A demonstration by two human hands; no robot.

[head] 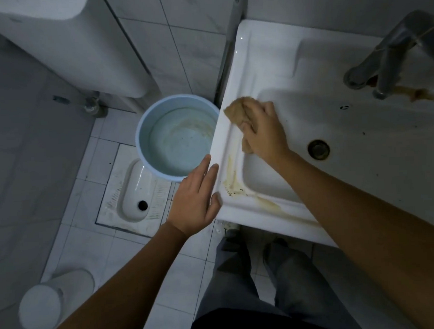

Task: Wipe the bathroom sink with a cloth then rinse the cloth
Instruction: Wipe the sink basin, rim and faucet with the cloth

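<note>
A white bathroom sink [268,58] fills the right side, with a drain [318,149] in its basin and a metal faucet [391,54] at the back right. My right hand [264,129] presses a tan cloth [235,111] onto the sink's left rim. Brownish smears [233,178] run along the left rim and the front left corner. My left hand [196,198] rests flat against the sink's outer left edge, fingers extended, holding nothing.
A light blue bucket [144,133] stands on the floor just left of the sink. Beside it lie a squat toilet pan [134,191], a white cistern [79,45] on the wall and a white bin [42,306] at lower left. My legs stand below the sink.
</note>
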